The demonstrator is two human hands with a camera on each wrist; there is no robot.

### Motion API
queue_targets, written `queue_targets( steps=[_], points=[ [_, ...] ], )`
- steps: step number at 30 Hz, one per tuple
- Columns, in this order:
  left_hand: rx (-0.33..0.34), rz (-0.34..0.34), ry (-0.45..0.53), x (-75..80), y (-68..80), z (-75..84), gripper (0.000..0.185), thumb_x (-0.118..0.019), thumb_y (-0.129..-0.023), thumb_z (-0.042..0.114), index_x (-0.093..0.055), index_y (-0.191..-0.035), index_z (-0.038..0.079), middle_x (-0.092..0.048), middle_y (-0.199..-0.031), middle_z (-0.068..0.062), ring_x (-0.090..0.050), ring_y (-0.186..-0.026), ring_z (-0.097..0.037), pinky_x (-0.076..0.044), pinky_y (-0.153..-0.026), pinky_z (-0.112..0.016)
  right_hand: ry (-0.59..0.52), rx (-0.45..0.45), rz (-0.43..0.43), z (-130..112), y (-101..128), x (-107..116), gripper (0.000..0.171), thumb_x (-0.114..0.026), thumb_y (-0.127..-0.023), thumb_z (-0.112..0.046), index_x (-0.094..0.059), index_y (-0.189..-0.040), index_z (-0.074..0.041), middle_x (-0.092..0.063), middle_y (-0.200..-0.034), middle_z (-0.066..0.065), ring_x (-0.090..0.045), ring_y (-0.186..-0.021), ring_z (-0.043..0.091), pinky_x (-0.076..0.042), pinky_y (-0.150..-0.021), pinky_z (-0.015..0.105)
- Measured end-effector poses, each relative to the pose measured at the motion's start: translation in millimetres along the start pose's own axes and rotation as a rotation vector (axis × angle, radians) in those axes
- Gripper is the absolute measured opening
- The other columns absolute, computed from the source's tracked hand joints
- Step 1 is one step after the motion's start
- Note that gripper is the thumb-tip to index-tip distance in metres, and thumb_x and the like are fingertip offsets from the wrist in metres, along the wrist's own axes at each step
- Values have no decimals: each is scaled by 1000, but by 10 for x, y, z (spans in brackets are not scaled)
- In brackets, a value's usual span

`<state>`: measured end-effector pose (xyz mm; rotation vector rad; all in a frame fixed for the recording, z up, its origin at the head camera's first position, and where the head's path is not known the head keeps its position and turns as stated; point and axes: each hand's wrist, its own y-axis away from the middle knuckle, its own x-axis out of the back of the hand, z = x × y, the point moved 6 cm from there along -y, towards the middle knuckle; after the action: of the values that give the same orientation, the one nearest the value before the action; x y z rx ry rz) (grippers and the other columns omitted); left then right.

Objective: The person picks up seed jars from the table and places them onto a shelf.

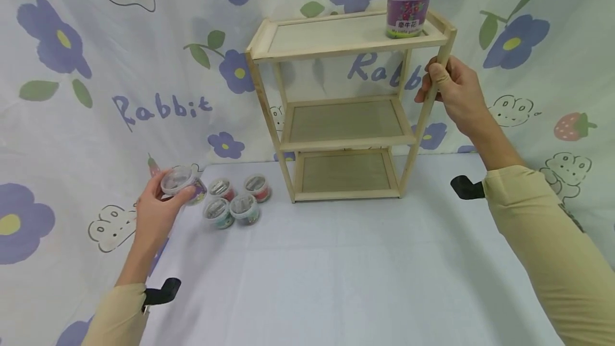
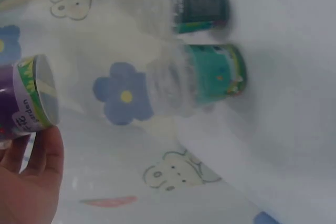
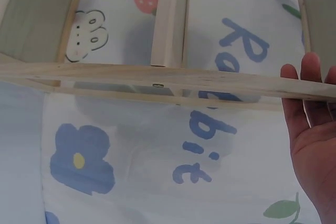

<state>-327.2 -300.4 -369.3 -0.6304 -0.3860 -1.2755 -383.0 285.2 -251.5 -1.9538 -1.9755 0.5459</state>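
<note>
- Left hand (image 1: 156, 212), 8 o'clock on the desk (image 1: 336, 271): fingers wrapped round a purple-labelled jar (image 1: 180, 183).
- Four small jars (image 1: 235, 202) just beside, at its 3 o'clock.
- Right hand (image 1: 454, 95), 2 o'clock: fingers curled round the front right post of the wooden shelf (image 1: 346, 105).
- Purple tub (image 1: 408, 8) on top tier.

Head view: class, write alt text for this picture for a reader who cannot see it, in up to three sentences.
A person's right hand grips the front right post of a three-tier wooden shelf standing on a white table. The left hand holds a small clear-lidded jar beside four similar jars. One purple-labelled jar stands on the top tier.
</note>
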Motion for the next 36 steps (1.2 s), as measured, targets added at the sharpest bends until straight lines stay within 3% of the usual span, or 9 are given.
queue_targets(
  steps=[3,6,14,30,36],
  points=[
    [-51,9,16,4,-69,152,65,-69,-93,36,-40,-150,22,-50,-143,-14,-55,-112,-7,-45,-79,-5,1,4,-1,-4,-1,-2,21,-57,-100,-24,-56,-104,-4,-58,-77,7,-67,-65,17,-55,-70,23],
    [-79,15,38,6,-125,285,63,-69,-93,34,-42,-148,22,-53,-137,-9,-54,-105,1,-46,-78,-5,5,4,-2,-4,2,-7,21,-57,-100,-24,-56,-104,-4,-58,-77,7,-66,-65,16,-55,-71,23],
    [-116,29,58,32,-265,553,64,-68,-93,28,-41,-149,15,-53,-132,-9,-55,-100,-2,-47,-75,-7,-7,10,-9,0,10,-13,20,-56,-100,-24,-56,-104,-4,-58,-77,7,-66,-65,16,-55,-70,23],
    [-182,57,77,82,-426,1019,59,-67,-92,28,-45,-145,16,-54,-129,-7,-55,-101,-7,-47,-72,-8,-18,23,-17,3,-5,-2,21,-56,-101,-24,-56,-104,-3,-57,-77,8,-66,-64,17,-55,-69,23],
    [-212,46,97,68,-466,1183,58,-67,-92,28,-46,-145,16,-52,-131,-6,-53,-107,-11,-46,-80,-7,-17,26,-15,5,-1,3,20,-55,-100,-24,-56,-104,-4,-57,-77,7,-65,-65,17,-55,-69,23]
  ],
)
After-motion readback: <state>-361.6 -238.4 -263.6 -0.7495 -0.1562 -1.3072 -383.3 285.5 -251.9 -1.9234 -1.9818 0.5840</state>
